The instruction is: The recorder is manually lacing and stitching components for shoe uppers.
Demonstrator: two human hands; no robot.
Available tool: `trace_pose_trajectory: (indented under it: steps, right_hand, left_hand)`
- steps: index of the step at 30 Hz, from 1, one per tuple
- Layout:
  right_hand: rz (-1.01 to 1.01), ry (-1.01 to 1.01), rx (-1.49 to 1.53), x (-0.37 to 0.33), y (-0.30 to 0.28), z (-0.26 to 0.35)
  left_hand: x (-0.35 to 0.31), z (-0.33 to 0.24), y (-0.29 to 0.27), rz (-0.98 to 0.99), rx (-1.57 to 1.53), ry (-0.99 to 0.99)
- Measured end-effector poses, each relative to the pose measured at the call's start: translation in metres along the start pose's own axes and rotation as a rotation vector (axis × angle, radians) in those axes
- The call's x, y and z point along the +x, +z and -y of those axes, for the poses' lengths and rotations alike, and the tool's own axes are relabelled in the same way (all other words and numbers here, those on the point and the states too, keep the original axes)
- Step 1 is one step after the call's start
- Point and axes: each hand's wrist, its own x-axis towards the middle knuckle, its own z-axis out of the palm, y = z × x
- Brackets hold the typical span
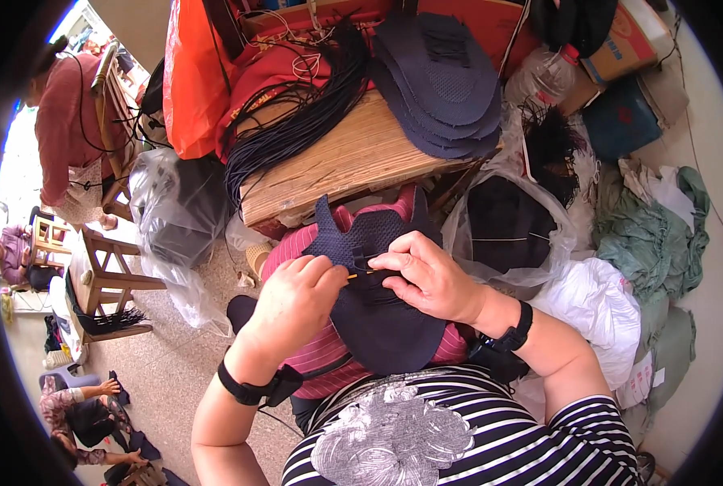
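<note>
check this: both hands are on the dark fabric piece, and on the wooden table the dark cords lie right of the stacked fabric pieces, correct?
Not quite: the dark cords lie left of the stacked fabric pieces on the wooden table, as the head view shows. Both the left hand and right hand are on the dark fabric piece.

The left hand's fingers (327,275) hide one end of a slim yellow tool (353,277), too small to identify; a lower-left co-worker (60,403) is cut off
</note>
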Motion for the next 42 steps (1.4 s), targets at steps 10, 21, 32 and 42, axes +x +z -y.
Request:
trace_pose_trajectory:
  steps: [10,21,32,42]
  right_hand:
    - [0.05,0.259,0.219,0.014,-0.016,0.002]
    - [-0.082,0.617,0.757,0.006,-0.01,-0.01]
    - [0.056,0.367,0.656,0.011,-0.01,-0.024]
    - [-0.123,0.315,0.608,0.005,-0.008,-0.019]
  left_hand:
    - [-0.001,-0.011,0.014,-0.092,-0.181,-0.231]
    - [0.001,-0.01,0.02,-0.079,-0.079,-0.302]
    - [0.02,-0.018,0.024,0.017,-0.046,-0.48]
    - [0.005,-0.01,0.029,-0.074,-0.053,-0.321]
